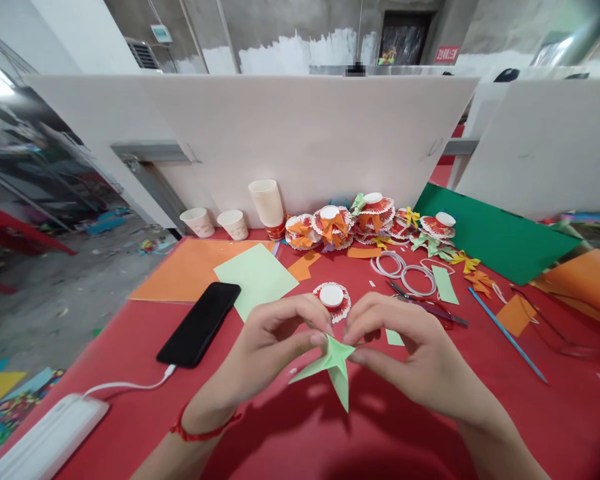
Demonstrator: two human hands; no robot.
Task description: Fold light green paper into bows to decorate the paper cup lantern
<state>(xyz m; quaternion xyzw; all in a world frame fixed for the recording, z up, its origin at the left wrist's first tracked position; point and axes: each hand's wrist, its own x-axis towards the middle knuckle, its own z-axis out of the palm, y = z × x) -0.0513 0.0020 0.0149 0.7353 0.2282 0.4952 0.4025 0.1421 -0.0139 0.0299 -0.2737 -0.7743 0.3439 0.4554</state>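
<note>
The left hand (pixel 261 343) and right hand (pixel 414 339), both nearly closed, are pinching folded green paper (pixel 336 359) in front of the fringed piece (pixel 331 296). Behind that piece, leftward, white cups (pixel 233 227) are standing beside stacked cups (pixel 266 202), contents hidden.

fingertips of the left hand (pixel 280 333) and right hand (pixel 405 337) cover parts of the folded paper (pixel 336 357). the right hand partly hides the green slip (pixel 395 339). the bottom edge cuts off the power bank (pixel 55 433), the left edge a red chair (pixel 10 227). lettering on the sign (pixel 447 54) is too small to read.
</note>
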